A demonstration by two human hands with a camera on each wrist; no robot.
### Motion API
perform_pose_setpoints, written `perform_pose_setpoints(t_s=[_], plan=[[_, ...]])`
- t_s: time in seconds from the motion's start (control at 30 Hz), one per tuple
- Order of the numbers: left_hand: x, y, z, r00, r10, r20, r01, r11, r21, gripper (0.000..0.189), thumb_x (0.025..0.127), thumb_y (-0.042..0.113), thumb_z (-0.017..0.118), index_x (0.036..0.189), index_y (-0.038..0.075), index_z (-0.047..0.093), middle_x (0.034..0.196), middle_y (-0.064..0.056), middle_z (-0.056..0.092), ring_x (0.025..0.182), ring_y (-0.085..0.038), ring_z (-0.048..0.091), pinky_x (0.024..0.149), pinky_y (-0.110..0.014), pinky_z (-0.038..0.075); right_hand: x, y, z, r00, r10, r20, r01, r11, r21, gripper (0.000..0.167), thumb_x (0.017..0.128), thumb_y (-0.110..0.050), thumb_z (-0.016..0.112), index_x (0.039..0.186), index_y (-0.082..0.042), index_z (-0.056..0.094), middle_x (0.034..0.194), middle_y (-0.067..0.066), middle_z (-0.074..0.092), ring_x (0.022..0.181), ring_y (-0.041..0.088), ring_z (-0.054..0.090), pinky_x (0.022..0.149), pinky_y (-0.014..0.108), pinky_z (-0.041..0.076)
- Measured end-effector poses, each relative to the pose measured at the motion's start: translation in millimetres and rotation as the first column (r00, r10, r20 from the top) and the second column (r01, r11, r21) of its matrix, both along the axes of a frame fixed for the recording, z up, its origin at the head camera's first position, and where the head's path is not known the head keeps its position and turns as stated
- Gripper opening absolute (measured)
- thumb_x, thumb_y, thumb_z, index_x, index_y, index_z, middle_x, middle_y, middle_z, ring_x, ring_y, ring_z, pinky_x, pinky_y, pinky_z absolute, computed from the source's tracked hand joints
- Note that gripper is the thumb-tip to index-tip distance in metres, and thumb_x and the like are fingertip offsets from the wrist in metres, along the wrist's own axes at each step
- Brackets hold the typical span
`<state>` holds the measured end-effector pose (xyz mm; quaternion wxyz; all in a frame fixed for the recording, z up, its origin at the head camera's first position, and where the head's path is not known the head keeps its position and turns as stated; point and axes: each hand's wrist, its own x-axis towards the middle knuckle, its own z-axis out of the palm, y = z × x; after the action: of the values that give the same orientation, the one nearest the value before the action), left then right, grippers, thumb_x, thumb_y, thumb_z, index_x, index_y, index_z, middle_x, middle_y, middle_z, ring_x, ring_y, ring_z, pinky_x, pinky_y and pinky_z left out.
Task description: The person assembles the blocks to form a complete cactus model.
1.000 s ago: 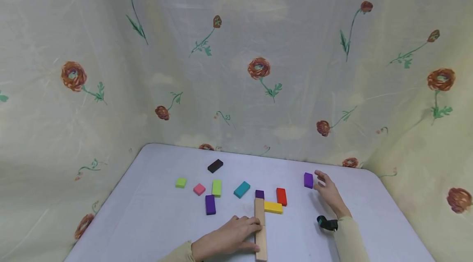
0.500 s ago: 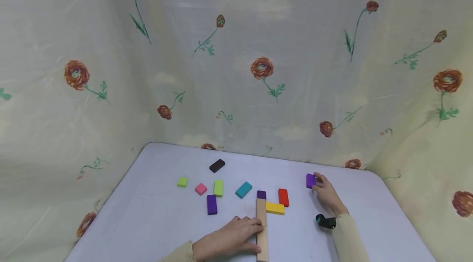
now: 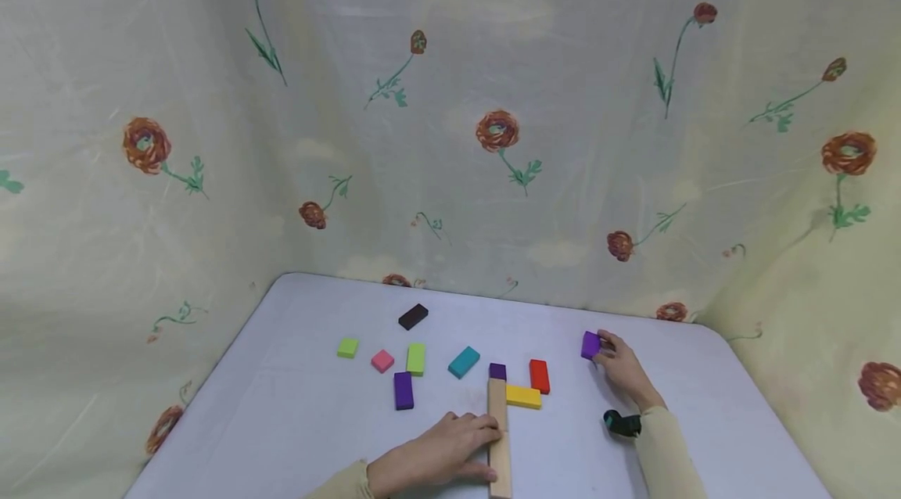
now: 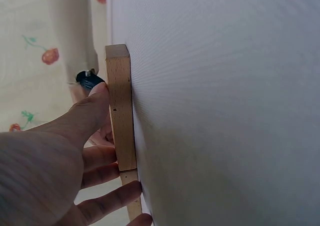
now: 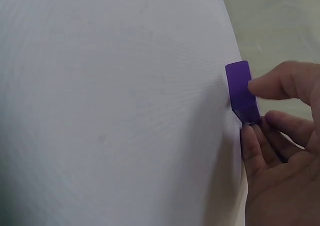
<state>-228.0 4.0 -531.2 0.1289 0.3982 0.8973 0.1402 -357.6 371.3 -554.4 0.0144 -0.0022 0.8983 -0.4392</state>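
My left hand (image 3: 446,448) rests against two plain wooden blocks laid end to end, a far one (image 3: 497,399) and a near one (image 3: 501,472). In the left wrist view its thumb and fingers touch the side of the near wooden block (image 4: 120,116), and some fingertips reach over the farther one. Over at the right back, my right hand (image 3: 625,375) pinches a purple block (image 3: 590,345) between thumb and fingers. The right wrist view has the thumb on the face of that purple block (image 5: 239,83), with fingers at its lower end.
Touching the wooden row are a dark purple block (image 3: 497,371) and a yellow block (image 3: 523,396), beside a red block (image 3: 540,377). Farther left lie a teal block (image 3: 464,362), a green block (image 3: 415,359), a pink block (image 3: 382,360) and a black block (image 3: 413,317).
My right hand has closed from beside the purple block to a pinch on it, and the block now lies slightly turned. The left hand stays on the wooden blocks.
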Motion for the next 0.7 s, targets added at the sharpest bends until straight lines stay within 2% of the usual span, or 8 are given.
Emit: perform_pose_setpoints(t_s=[0.23, 0.7], plan=[[0.1, 0.0, 0.1, 1.0, 0.0, 0.007, 0.0, 1.0, 0.006, 0.061, 0.086, 0.061, 0.054, 0.136, 0.026, 0.054, 0.137, 0.012, 0.052, 0.118, -0.008, 0.053, 0.093, -0.042, 0.049, 1.4, -4, 3.6, 0.999, -0.025, 0.033, 0.024, 0.999, 0.033, 0.06, 0.097, -0.011, 0.05, 0.145, 0.013, 0.023, 0.141, 0.038, 0.034, 0.13, 0.049, 0.038, 0.109, 0.056, 0.031], [0.2, -0.1, 0.5, 1.0, -0.003, 0.001, 0.003, 1.0, 0.004, 0.06, 0.087, 0.06, 0.055, 0.136, 0.025, 0.054, 0.136, 0.012, 0.052, 0.117, -0.008, 0.053, 0.092, -0.04, 0.05, 2.0, -17, 7.5, 0.999, -0.036, 0.02, 0.034, 0.996, 0.084, 0.057, 0.096, -0.01, 0.053, 0.143, 0.012, 0.031, 0.136, 0.037, 0.042, 0.124, 0.049, 0.046, 0.103, 0.056, 0.039]])
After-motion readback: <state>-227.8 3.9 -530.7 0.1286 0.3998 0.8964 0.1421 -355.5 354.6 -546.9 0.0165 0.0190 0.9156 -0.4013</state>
